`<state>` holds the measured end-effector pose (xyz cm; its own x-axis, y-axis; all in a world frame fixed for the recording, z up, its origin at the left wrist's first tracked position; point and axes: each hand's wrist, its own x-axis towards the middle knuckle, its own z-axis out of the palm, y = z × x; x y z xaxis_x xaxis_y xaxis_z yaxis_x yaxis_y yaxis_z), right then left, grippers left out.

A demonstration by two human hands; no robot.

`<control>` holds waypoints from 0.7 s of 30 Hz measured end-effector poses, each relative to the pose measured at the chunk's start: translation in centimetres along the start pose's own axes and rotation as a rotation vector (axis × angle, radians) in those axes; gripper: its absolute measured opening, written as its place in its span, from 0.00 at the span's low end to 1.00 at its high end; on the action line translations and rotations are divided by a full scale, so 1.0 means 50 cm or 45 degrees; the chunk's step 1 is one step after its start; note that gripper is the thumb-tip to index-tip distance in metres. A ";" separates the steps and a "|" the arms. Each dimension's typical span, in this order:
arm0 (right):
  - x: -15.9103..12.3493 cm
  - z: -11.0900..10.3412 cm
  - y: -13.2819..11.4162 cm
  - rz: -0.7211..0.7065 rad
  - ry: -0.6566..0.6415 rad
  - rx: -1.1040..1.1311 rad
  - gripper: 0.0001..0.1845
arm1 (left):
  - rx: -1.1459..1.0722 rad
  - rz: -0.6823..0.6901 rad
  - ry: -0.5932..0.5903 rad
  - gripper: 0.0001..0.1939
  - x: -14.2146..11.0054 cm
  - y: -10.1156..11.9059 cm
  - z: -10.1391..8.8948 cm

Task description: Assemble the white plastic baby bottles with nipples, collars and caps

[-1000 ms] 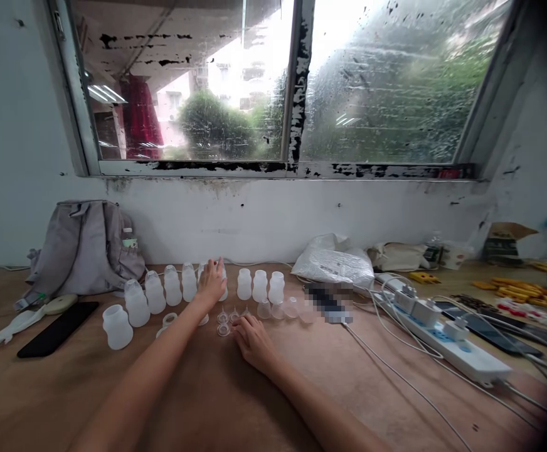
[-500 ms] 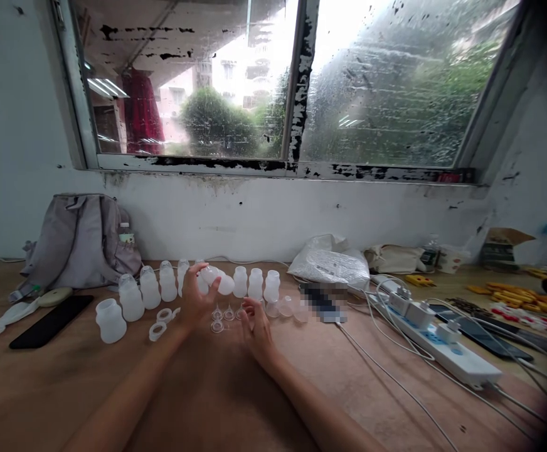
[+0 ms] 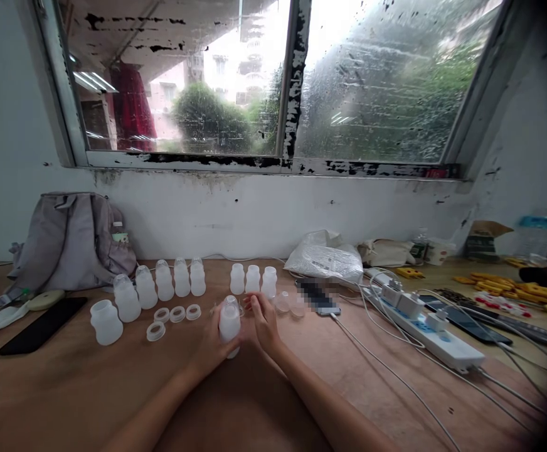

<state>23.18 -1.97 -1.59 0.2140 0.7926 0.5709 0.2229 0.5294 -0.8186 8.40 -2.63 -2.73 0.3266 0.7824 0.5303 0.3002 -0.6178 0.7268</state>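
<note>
My left hand [image 3: 216, 341] is wrapped round a translucent white baby bottle [image 3: 229, 321] with a clear dome cap on top, upright in front of me. Just to its right, my right hand [image 3: 265, 321] has its fingers loosely apart and nothing visible in them. Clear teats behind the hands are mostly hidden. Left of the held bottle lie several white collar rings [image 3: 178, 314]. Several capped bottles [image 3: 164, 281] form a row behind these, with an uncapped bottle [image 3: 106, 323] at the near left end. Three uncapped bottles [image 3: 253, 280] stand beyond my right hand.
Clear dome caps [image 3: 297, 306] lie right of my right hand, beside a phone [image 3: 323, 301] on a cable. A white power strip [image 3: 436, 339] with chargers and loose cords crosses the right side. At left are a black phone [image 3: 42, 325] and a grey backpack [image 3: 76, 238].
My left hand has brought the bottle from the back row nearer to me, turning it from tilted to upright. My right hand has shifted slightly right. The view has swung a little.
</note>
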 end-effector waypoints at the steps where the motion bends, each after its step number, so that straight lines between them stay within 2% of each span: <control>1: -0.001 0.001 -0.007 -0.001 -0.045 0.049 0.13 | -0.022 -0.023 -0.066 0.32 0.000 -0.004 0.002; 4: -0.004 0.006 -0.027 0.012 -0.223 0.184 0.11 | -0.062 -0.095 -0.150 0.22 -0.004 -0.007 0.002; 6: -0.003 0.010 -0.036 0.089 -0.289 0.264 0.12 | -0.091 -0.139 -0.149 0.20 -0.006 -0.004 0.002; 9: 0.002 0.014 -0.038 0.268 -0.293 0.389 0.13 | -0.232 -0.222 -0.160 0.21 -0.005 0.002 0.003; 14: 0.011 0.012 -0.025 0.432 -0.247 0.580 0.14 | -0.843 -0.663 -0.369 0.20 -0.003 0.017 0.002; 16: 0.011 0.012 -0.023 0.491 -0.277 0.665 0.14 | -1.135 -0.795 -0.430 0.18 -0.006 0.023 -0.003; 19: 0.009 0.015 -0.026 0.562 -0.346 0.777 0.15 | -1.518 -0.887 -0.476 0.18 -0.012 0.029 -0.011; 21: 0.008 0.016 -0.028 0.580 -0.327 0.800 0.16 | -1.597 -0.897 -0.485 0.19 -0.013 0.032 -0.012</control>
<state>22.17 -2.14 -0.25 -0.0869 0.9752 0.2035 -0.4245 0.1485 -0.8932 8.13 -4.11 -1.64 0.7141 0.6954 -0.0807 -0.3920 0.4926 0.7770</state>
